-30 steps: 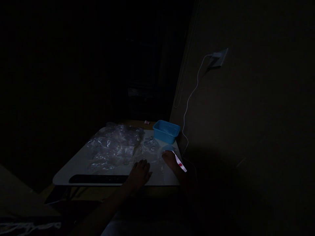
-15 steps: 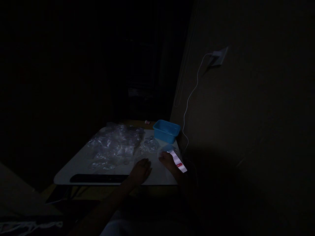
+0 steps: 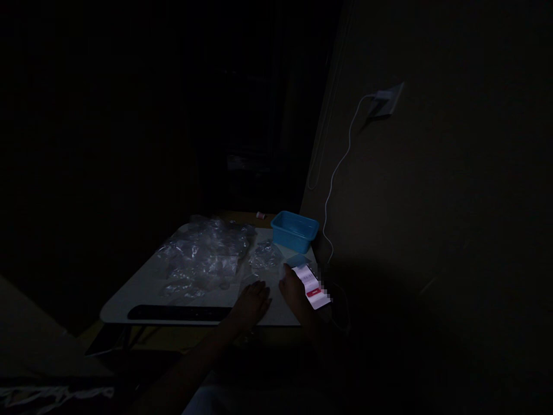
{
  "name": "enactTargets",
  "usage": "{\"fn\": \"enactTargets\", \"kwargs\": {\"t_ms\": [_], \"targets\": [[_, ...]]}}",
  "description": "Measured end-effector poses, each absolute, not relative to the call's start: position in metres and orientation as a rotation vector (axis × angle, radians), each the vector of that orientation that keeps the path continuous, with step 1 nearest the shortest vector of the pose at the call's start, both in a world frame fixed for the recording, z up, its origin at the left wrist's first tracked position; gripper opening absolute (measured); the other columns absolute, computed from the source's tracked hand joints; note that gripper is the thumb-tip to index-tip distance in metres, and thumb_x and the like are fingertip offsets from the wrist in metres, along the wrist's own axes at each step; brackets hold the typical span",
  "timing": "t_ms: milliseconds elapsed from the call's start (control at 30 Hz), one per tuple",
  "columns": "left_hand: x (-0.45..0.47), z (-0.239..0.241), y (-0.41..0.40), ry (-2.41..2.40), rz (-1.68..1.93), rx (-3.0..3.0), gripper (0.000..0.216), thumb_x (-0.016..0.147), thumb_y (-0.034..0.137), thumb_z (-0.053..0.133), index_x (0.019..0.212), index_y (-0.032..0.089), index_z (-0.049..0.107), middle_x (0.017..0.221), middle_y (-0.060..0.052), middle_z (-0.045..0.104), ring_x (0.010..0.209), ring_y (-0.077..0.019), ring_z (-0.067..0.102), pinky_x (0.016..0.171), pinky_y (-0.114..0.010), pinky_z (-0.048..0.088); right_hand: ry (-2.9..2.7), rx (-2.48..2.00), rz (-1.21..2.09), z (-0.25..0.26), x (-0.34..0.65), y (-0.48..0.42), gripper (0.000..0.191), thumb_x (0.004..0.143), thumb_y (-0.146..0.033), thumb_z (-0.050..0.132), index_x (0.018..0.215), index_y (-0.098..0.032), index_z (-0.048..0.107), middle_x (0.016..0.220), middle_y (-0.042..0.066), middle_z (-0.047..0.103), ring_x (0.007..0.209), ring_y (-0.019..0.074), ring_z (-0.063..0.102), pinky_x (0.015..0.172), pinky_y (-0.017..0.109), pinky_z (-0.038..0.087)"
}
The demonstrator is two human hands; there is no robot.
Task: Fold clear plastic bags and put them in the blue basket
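In the dim head view, my left hand [image 3: 254, 301] lies low over the front of the white table [image 3: 116, 300], fingers extended, nothing visible in it. My right hand [image 3: 292, 286] is closed, thumb up, on what looks like a clear plastic bag [image 3: 283, 271]; most of the bag is lost in the dark. Close beside that hand, a phone [image 3: 314, 293] with a lit screen lies at the table's right edge. Beyond both hands is a small heap of crumpled clear plastic [image 3: 265, 255]. A larger pile of clear plastic bags [image 3: 203, 248] covers the left part of the tabletop.
A blue plastic basket [image 3: 294, 231] stands at the far right corner. Along the front edge runs a dark slot [image 3: 179, 313]. A white cable [image 3: 332, 184] hangs from a wall socket [image 3: 389, 101] on the right. A small pink and white object [image 3: 260, 215] sits behind the table.
My right hand has drawn slightly nearer to me, and more of the phone screen shows. My left hand has barely shifted. The whole view has moved a little.
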State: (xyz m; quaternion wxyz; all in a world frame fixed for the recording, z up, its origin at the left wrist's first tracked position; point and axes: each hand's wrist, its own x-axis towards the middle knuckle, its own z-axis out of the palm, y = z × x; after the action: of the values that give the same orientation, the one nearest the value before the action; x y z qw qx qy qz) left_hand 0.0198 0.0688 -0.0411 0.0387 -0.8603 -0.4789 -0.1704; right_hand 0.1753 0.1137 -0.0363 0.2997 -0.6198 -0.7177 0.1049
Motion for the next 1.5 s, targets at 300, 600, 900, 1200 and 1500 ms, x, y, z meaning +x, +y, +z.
{"fn": "enactTargets", "kwargs": {"t_ms": [300,600,900,1200,1500], "targets": [[0.021,-0.043,0.076,-1.494,-0.524,-2.659,0.037,0.081,0.026,0.039,0.114,0.009,0.047,0.119,-0.017,0.049,0.112,-0.0251,0.042,0.093,-0.041,0.034,-1.978,-1.423,0.346,-0.041,0.181,0.102,0.054,0.07,-0.011,0.044,0.124,-0.015,0.037,0.112,0.009,0.053,0.105,0.0201,0.047,0.089,0.034,0.037],[0.018,-0.044,0.083,-1.607,-0.927,-2.545,0.051,0.082,0.026,0.035,0.128,0.006,0.026,0.127,-0.018,0.039,0.118,-0.0226,0.035,0.093,-0.039,0.035,-2.156,-1.311,0.455,-0.031,0.186,0.078,0.066,0.069,-0.008,0.044,0.131,-0.016,0.025,0.123,0.01,0.047,0.114,0.0203,0.04,0.095,0.036,0.032],[0.022,-0.037,0.077,-1.463,-0.549,-2.646,0.039,0.087,0.031,0.026,0.119,0.019,0.044,0.127,-0.01,0.043,0.118,-0.0227,0.036,0.097,-0.048,0.022,-1.975,-1.217,0.523,-0.046,0.193,0.089,0.075,0.065,0.002,0.035,0.133,-0.02,0.014,0.12,0.009,0.048,0.109,0.0166,0.046,0.093,0.037,0.036],[0.021,-0.038,0.08,-1.43,-0.555,-2.629,0.037,0.087,0.032,0.027,0.109,0.019,0.053,0.122,-0.01,0.048,0.116,-0.023,0.039,0.096,-0.048,0.022,-2.087,-1.171,0.582,-0.041,0.202,0.101,0.081,0.063,0.004,0.032,0.134,-0.021,0.002,0.124,0.01,0.044,0.106,0.015,0.049,0.087,0.034,0.041],[0.025,-0.021,0.08,-1.388,-0.413,-2.684,0.036,0.087,0.03,0.026,0.103,0.016,0.055,0.113,-0.012,0.055,0.107,-0.0221,0.047,0.094,-0.046,0.025,-2.276,-1.239,0.471,-0.025,0.207,0.089,0.083,0.061,0.004,0.033,0.135,-0.019,0.002,0.124,0.011,0.044,0.097,0.0158,0.053,0.084,0.032,0.041]]}}
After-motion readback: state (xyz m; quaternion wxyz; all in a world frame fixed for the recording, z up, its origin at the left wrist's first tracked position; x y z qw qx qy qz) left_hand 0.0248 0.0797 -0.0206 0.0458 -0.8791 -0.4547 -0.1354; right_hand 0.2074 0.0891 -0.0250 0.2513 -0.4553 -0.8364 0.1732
